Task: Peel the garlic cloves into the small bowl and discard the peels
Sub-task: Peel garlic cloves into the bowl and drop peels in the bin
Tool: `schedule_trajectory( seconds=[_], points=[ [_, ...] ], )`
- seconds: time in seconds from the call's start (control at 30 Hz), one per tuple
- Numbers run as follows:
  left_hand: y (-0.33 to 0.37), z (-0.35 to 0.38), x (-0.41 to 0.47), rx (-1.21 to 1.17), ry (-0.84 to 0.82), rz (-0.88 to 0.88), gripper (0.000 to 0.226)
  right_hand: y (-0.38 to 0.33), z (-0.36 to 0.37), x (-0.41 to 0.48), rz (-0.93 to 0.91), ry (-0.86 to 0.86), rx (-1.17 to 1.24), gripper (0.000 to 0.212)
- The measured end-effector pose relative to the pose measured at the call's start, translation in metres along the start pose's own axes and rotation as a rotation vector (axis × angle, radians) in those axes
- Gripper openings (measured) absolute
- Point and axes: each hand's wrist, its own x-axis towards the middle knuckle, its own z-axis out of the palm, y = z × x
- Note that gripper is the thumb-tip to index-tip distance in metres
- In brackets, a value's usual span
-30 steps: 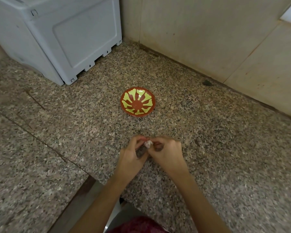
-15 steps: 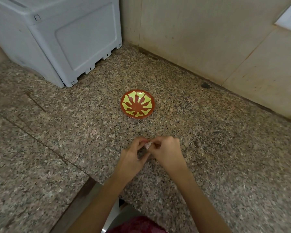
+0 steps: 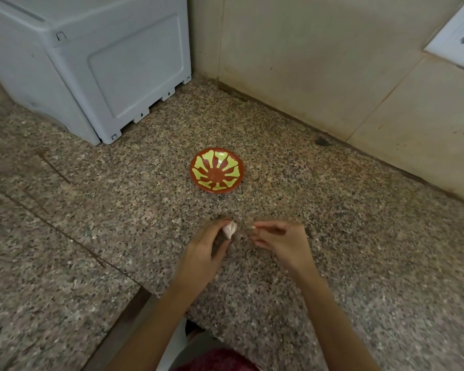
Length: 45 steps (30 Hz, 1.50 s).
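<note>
My left hand (image 3: 205,250) pinches a pale garlic clove (image 3: 229,229) between thumb and fingertips, just above the granite counter (image 3: 91,236). A short gap to its right, my right hand (image 3: 281,241) has its fingers curled, the fingertips pinched together; a tiny scrap may sit between them, too small to make out. The small red bowl (image 3: 216,170) with a yellow-green petal pattern stands on the counter beyond both hands and holds nothing that I can see.
A light grey plastic appliance (image 3: 97,68) stands at the back left. Beige tiled walls (image 3: 306,62) form the corner behind the bowl. A dark speck (image 3: 321,141) lies at the wall's foot. The counter edge (image 3: 134,298) drops off near my body.
My hands were joined on the clove; now they have drawn apart, the clove staying in my left hand and my right hand pulled away to the right.
</note>
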Motion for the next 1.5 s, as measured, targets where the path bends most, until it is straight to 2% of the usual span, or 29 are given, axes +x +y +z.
schedule_trajectory(
  seconds=[0.17, 0.27, 0.37, 0.57, 0.77, 1.2, 1.3, 1.43, 1.5],
  points=[
    [0.006, -0.001, -0.004, 0.085, 0.004, 0.027, 0.045, 0.013, -0.009, -0.005, 0.080, 0.025, 0.112, 0.011],
    [0.017, 0.000, -0.017, 0.099, 0.038, 0.080, 0.042, 0.019, -0.011, -0.005, 0.027, 0.079, -0.044, 0.013],
    [0.022, 0.011, -0.031, 0.096, -0.011, 0.146, 0.033, 0.021, -0.009, -0.006, -0.032, 0.118, -0.206, 0.014],
    [0.015, 0.033, -0.034, 0.200, -0.118, 0.179, 0.041, 0.020, -0.015, -0.009, -0.027, 0.156, -0.218, 0.013],
    [0.016, 0.036, -0.035, 0.432, -0.152, 0.203, 0.049, 0.019, -0.019, -0.007, -0.062, 0.093, -0.436, 0.009],
    [0.020, 0.035, -0.033, 0.399, -0.165, 0.180, 0.048, 0.018, -0.021, -0.002, -0.109, 0.054, -0.532, 0.007],
    [0.021, 0.035, -0.029, 0.261, -0.106, 0.162, 0.039, 0.024, -0.023, -0.008, -0.125, 0.071, -0.375, 0.008],
    [0.041, 0.034, -0.017, 0.005, 0.040, 0.027, 0.032, 0.025, -0.022, -0.019, 0.078, 0.095, 0.183, 0.010],
    [0.052, 0.036, -0.011, -0.075, 0.086, -0.019, 0.029, 0.025, -0.020, -0.025, 0.169, 0.056, 0.368, 0.011]
  ],
)
